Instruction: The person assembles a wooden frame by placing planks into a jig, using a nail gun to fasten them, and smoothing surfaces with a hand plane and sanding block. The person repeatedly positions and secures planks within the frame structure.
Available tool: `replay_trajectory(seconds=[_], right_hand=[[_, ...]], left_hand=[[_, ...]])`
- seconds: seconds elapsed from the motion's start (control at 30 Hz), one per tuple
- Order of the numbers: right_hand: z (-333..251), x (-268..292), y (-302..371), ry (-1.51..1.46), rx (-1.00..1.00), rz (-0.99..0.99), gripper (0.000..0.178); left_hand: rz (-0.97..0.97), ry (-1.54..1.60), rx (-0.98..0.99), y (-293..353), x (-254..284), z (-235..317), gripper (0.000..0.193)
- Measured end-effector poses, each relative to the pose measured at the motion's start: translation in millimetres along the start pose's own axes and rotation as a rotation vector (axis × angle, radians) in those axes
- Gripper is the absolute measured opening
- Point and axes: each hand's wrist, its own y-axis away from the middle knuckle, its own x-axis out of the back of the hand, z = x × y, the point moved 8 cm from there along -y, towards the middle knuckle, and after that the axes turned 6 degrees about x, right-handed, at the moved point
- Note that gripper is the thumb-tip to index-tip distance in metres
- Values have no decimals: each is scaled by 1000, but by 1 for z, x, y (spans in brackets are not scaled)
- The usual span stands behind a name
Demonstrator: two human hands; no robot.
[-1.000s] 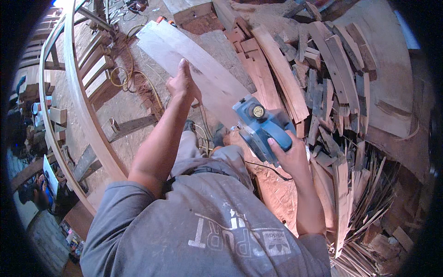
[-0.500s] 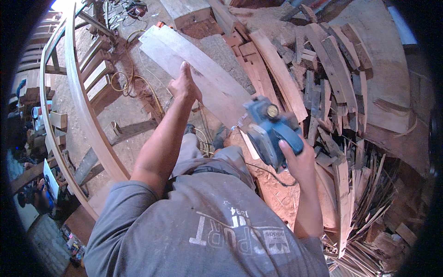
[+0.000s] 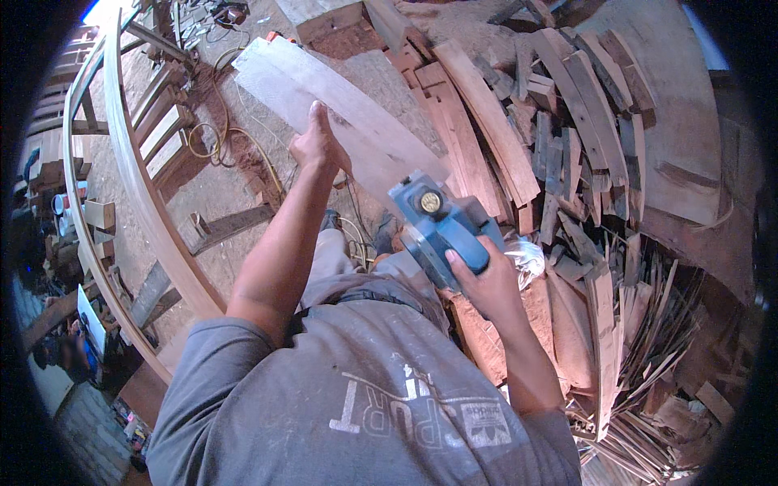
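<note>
A pale wooden board (image 3: 369,134) slants from the upper left toward my front. My left hand (image 3: 318,142) grips its near-left edge, thumb lying on top, the other fingers mostly hidden. In my right hand (image 3: 486,279) is a blue electric hand planer (image 3: 450,231), fingers wrapped round its handle. The planer sits over the near end of the board and covers it. A whitish blurred patch (image 3: 528,259), perhaps shavings, shows just right of the planer.
Curved planks (image 3: 486,121) and a pile of offcuts (image 3: 567,154) lie to the right, with thin strips (image 3: 648,340) nearer me. A long curved wooden frame (image 3: 146,178) stands at left. A yellow cord (image 3: 219,138) loops on the ground beyond my left arm.
My right hand and the planer have moved left, nearer my body. The whitish patch has appeared beside the planer. My left hand keeps its hold on the board.
</note>
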Motion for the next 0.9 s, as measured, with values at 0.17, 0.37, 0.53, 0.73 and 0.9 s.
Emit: replay_trajectory(seconds=[0.17,0.37,0.53,0.73,0.9], right_hand=[[-25,-5,-32,-63,16,7,49],[18,36,-3,-26,-50,84,46],[46,47,5,24,-68,26,43],[25,27,-34,-26,-22,-32,46],[-2,15,-62,-24,55,-7,50]], left_hand=[[19,30,23,20,-8,15,49],[-27,-19,-12,33,-7,20,57],[-44,-106,-50,4,1,4,71],[-6,-56,-91,-3,-2,1,60],[-27,-46,8,-7,-11,0,64]])
